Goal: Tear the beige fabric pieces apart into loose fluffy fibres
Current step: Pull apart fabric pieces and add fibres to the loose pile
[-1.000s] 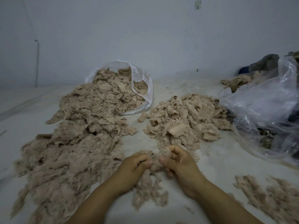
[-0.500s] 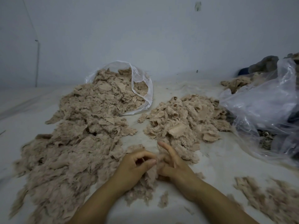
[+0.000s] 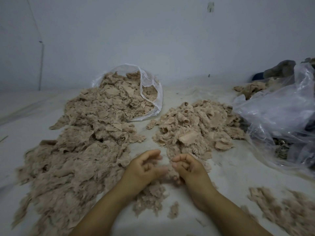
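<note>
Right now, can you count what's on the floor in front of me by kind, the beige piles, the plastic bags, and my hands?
Beige piles: 4, the large left pile, middle pile, small heap under the hands, right patch
Clear plastic bags: 2, the back bag, right bag
Hands: 2, left hand, right hand
Total: 8

Dim, flat, bluish light with soft, faint shadows. Faint glare on the plastic bag [image 3: 279,116]. Hands [image 3: 144,169] and frame edges are motion-blurred; wide-angle bending shows at the borders.

wall [image 3: 153,40]: plain pale grey | floor [image 3: 230,171]: dusty white | light: dim
</note>
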`<state>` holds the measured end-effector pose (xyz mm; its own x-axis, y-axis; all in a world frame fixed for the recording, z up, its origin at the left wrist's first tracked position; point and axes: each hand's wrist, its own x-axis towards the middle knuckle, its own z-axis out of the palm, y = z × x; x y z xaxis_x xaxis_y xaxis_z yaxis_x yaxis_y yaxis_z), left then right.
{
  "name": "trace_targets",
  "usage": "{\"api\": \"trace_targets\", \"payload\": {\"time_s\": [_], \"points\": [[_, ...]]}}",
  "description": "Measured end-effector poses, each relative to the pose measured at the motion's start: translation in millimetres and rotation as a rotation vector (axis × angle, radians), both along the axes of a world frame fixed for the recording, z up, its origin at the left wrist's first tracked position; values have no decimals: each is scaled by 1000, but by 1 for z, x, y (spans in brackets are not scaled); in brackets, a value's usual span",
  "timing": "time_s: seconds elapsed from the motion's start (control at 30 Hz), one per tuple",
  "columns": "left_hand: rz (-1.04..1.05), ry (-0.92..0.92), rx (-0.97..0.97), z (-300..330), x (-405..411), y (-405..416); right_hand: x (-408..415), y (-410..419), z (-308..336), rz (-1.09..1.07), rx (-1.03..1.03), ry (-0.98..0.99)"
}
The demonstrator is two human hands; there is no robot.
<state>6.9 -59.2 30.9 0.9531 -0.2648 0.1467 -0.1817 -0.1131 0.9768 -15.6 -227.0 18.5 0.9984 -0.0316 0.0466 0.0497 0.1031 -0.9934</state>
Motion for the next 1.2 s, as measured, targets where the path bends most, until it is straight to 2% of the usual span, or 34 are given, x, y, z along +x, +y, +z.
{"api": "trace_targets", "payload": {"time_s": [0.13,0.3,0.37,0.5,0.6,0.67,0.7,0.77,0.93,0.97,1.07,1.1,1.13,1.2], "points": [[89,-129,107,0,0,-3,-2,-1,2,49,-36,14],[48,-207,128,0,0,-5,-4,3,2,125,-92,17],[140,-192,58,-1,3,-6,-3,3,1,80,-68,7],[297,-83,-153,5,8,7,-1,-6,3,0,110,-1],[85,50,-147,7,3,11,-3,-5,3,61,126,-17],[-68,81,-39,5,-4,3,-5,-1,3,103,118,-15],[-82,58,8,4,-5,0,-5,0,3,106,116,-5],[-44,37,18,3,-4,-3,-3,-3,3,83,137,29],[58,67,-170,7,2,7,0,-7,1,66,185,89],[112,45,-156,8,3,8,1,-8,3,60,220,89],[261,-14,-51,6,9,15,11,-13,19,50,501,78],[286,-13,-34,5,11,18,12,-13,22,62,503,87],[313,-25,-8,4,13,20,12,-11,22,82,393,94],[368,-115,106,1,17,25,5,-2,15,169,-137,7]]}}
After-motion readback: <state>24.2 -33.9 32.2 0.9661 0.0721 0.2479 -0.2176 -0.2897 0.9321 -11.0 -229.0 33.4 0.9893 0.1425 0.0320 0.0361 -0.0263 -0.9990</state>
